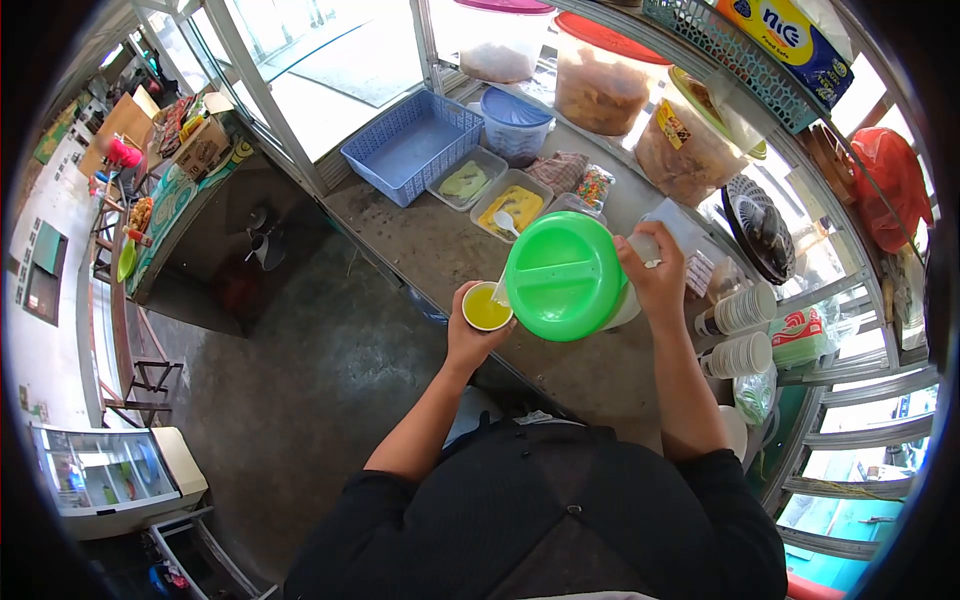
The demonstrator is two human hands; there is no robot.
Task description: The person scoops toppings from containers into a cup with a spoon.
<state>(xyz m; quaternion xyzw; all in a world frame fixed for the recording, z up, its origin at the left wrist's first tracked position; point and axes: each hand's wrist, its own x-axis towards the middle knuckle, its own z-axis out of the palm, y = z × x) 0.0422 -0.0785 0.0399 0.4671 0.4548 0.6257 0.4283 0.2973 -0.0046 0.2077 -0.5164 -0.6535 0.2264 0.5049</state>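
Head view:
1. Left hand, fingers wrapped closed around a small cup of yellow-green drink, holds it at the counter edge.
2. Right hand is clenched on the handle of the tilted green-lidded jug, its spout just above the cup.
3. The cup looks nearly full, so it is best kept level while the tilt is eased slowly.

the letters "nic" are printed large in white on a blue and yellow box kept in the basket overhead. the smaller print beneath, and the sticker on a plastic jar, cannot be read.
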